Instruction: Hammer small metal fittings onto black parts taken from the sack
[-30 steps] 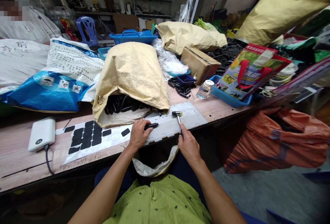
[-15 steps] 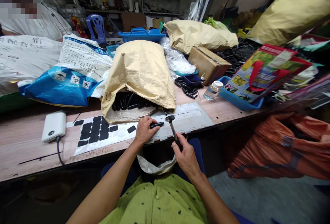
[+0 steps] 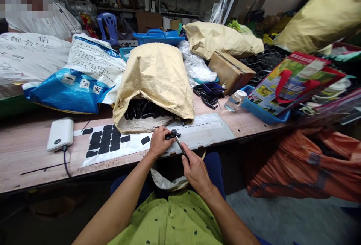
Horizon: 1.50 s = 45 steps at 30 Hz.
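My left hand (image 3: pixel 159 140) lies low over the grey plate (image 3: pixel 210 128) at the table's front edge. Its fingers pinch a slim black piece (image 3: pixel 178 136), whose exact kind I cannot make out. In my right hand (image 3: pixel 194 166) is a small hammer (image 3: pixel 178 142) with a dark head, a shiny metal shaft and a dark grip. The hammer's head is right over the black piece, close to my left fingertips; I cannot tell whether they touch. Behind my hands, a tan sack (image 3: pixel 159 72) lies on its side, its mouth showing many similar black pieces (image 3: pixel 145 109).
Left of my hands is a white sheet with black square pads (image 3: pixel 105 139), then a white power bank (image 3: pixel 60 134) with a cable. A clear jar (image 3: pixel 235 101), a cardboard box (image 3: pixel 229 71) and a blue basket (image 3: pixel 263 111) stand to the right. Below, an orange sack (image 3: pixel 299 166) stands on the floor.
My right hand has moved left, bringing the hammer's head from beside the black piece to over it. My left hand still holds the piece. The view has shifted slightly.
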Each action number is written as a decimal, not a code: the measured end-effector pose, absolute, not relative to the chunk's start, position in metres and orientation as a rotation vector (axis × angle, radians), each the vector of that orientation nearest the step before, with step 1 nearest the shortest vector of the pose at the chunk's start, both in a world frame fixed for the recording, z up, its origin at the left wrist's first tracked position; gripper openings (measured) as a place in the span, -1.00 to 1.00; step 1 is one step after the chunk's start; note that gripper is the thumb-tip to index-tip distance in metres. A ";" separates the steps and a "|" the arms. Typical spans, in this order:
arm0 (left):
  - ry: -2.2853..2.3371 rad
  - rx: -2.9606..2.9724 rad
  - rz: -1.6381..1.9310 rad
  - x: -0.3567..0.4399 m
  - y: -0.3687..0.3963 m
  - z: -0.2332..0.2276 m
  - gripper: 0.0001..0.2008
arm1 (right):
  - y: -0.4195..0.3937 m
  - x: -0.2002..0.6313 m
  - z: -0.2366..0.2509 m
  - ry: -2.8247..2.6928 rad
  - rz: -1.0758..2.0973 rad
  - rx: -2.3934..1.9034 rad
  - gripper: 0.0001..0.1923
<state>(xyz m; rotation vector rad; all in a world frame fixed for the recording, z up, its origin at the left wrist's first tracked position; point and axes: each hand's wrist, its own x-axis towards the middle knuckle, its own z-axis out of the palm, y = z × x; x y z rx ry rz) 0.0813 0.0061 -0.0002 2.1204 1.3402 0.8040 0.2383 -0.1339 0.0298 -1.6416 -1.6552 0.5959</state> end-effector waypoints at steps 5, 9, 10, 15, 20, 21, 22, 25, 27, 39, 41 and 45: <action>1.338 2.118 0.799 0.082 0.006 0.001 -0.82 | -0.134 0.243 0.035 -1.591 0.568 -1.672 -0.45; 1.340 2.123 0.801 0.082 0.006 0.001 -0.82 | -0.136 0.245 0.036 -1.585 0.552 -1.688 -0.45; 1.342 2.120 0.801 0.082 0.005 0.001 -0.81 | -0.136 0.246 0.035 -1.586 0.571 -1.697 -0.45; 1.342 2.120 0.807 0.082 0.005 0.003 -0.81 | -0.131 0.257 0.034 -1.520 0.544 -1.767 -0.45; 1.357 2.127 0.793 0.083 0.004 0.004 -0.81 | -0.114 0.286 0.040 -1.449 0.314 -2.098 -0.44; 1.358 2.129 0.791 0.083 0.004 0.004 -0.81 | -0.110 0.291 0.040 -1.436 0.288 -2.187 -0.44; 1.357 2.130 0.791 0.083 0.004 0.004 -0.80 | -0.107 0.295 0.039 -1.429 0.268 -2.259 -0.44; 1.348 2.132 0.797 0.082 0.004 0.004 -0.81 | -0.100 0.300 0.036 -1.469 0.221 -2.372 -0.46; 1.346 2.129 0.802 0.082 0.004 0.003 -0.81 | -0.097 0.298 0.035 -1.523 0.228 -2.402 -0.47; 1.310 2.175 0.844 0.082 -0.003 0.008 -0.83 | -0.090 0.298 0.051 -1.635 0.139 -2.463 -0.61; 1.213 2.205 0.864 0.080 -0.019 0.016 -0.83 | -0.085 0.301 0.051 -1.664 0.074 -2.429 -0.66; 0.873 2.204 0.655 0.072 -0.071 0.023 -0.77 | -0.072 0.304 0.047 -1.651 0.080 -2.441 -0.76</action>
